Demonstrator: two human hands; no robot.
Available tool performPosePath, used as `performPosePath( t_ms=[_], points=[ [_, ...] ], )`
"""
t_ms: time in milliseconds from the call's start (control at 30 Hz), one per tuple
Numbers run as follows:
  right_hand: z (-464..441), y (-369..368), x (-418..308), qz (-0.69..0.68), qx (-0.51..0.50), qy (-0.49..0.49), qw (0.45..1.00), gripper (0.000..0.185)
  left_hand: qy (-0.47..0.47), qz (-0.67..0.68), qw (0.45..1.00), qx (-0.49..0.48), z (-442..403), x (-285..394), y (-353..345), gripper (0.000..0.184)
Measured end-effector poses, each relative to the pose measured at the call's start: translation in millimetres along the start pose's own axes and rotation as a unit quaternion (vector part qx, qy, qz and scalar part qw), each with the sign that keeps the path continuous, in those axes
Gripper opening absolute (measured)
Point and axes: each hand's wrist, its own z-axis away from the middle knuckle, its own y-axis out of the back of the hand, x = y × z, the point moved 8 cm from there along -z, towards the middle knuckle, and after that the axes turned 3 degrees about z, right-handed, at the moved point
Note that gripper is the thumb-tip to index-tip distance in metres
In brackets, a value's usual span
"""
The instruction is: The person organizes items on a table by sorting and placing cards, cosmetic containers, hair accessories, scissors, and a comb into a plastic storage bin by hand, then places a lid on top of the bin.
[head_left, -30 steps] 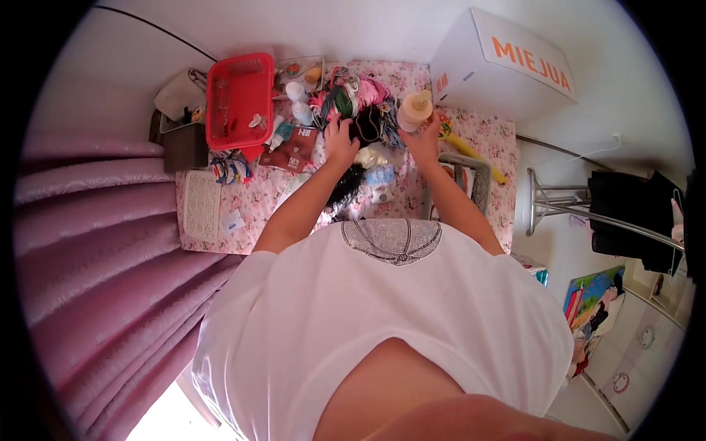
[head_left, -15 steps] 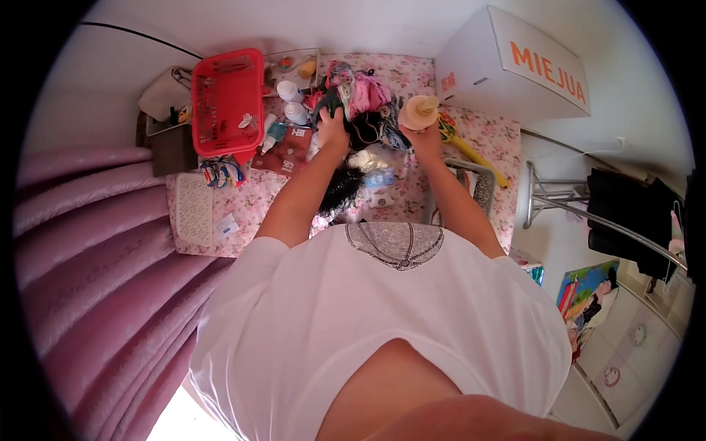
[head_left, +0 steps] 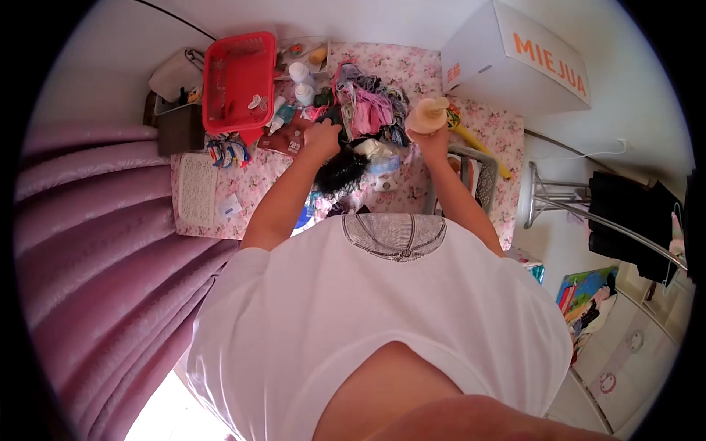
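Observation:
My right hand is wrapped around a cream-coloured pump bottle, upright beside a heap of cloth and cords. The heap mixes pink, grey and dark pieces. At its left edge my left hand is closed on dark cloth; the fingertips are partly hidden. Just below this hand lies a black, feathery bundle. White crumpled material and a pale blue packet sit between my forearms. A dark red packet is left of my left hand.
A red basket stands at the back left, near two white bottles. At the back right is a white MIEJUA box. A yellow stick-like object and a grey basket lie right of my right arm. Purple curtain borders the left.
My left hand has moved down and left, drawing dark cloth toward the heap's edge. More of the pink and grey pieces show. My right hand still holds the pump bottle, and the view has shifted slightly.

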Motion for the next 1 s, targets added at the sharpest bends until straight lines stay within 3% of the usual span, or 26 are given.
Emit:
performPosePath(
  t_ms=[200, 300, 400, 500, 600, 767, 900, 1000],
  points=[
    [26.3, 5.0, -0.3, -0.044, 0.006, -0.004, 0.999, 0.067, -0.023, -0.13, 0.985, -0.111, 35.5, -19.6, -21.2, 0.028],
    [38.9, 7.8, -1.9, 0.047, 0.029, -0.028, 0.998, 0.068, -0.019, -0.108, 0.989, -0.104, 42.0, -12.4, -10.5, 0.026],
    [38.6, 6.7, 5.9, -0.026, 0.084, 0.005, 0.996, 0.069, -0.033, -0.025, 0.999, 0.028, 37.6, 12.3, 24.6, 0.027],
    [35.2, 9.7, 2.6, 0.011, 0.12, 0.007, 0.993, 0.07, -0.051, 0.071, 0.989, 0.117, 12.9, 31.1, 36.7, 0.03],
    [29.4, 12.0, -4.2, 0.028, 0.142, -0.007, 0.989, 0.072, -0.15, 0.116, 0.96, 0.205, -13.2, 51.0, 36.1, 0.036],
    [28.6, 5.3, 29.5, -0.049, 0.102, -0.112, 0.987, 0.071, -0.111, 0.09, 0.973, 0.183, -63.5, 53.9, 8.4, 0.057],
    [40.6, -2.4, 40.0, -0.139, 0.054, -0.25, 0.957, 0.067, -0.071, 0.097, 0.988, 0.1, -73.7, 55.9, 6.1, 0.055],
    [47.7, -10.3, 45.6, -0.225, 0.015, -0.303, 0.926, 0.051, -0.093, 0.057, 0.993, 0.047, -83.4, 50.0, -9.2, 0.044]
  ],
)
